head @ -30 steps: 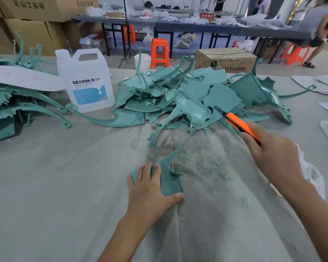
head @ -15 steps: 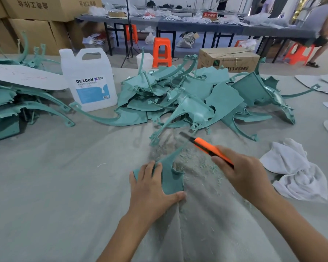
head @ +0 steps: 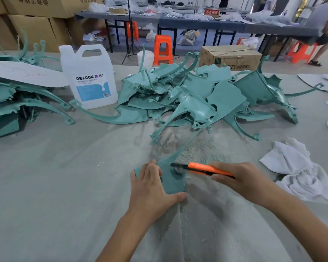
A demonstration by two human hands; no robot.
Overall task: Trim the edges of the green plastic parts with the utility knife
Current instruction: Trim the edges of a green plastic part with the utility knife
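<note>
A green plastic part (head: 171, 178) lies flat on the grey felt table (head: 55, 176), its thin arm running up and to the right. My left hand (head: 151, 188) presses it down with fingers spread and the thumb along its near edge. My right hand (head: 240, 178) grips an orange utility knife (head: 203, 170). The knife's black tip sits on the part's upper right edge, close to my left fingers. Green shavings (head: 201, 148) are scattered just beyond the part.
A heap of green parts (head: 187, 95) fills the table's far middle, and another stack (head: 11, 103) lies at the left. A white DEXCON jug (head: 91, 78) stands between them. A white rag (head: 299, 169) lies right of my right hand. Cardboard boxes, orange stools and a person stand beyond.
My right hand has brought the knife down and to the left, from over the far heap onto the part under my left hand. My left hand has stayed pressed on the part.
</note>
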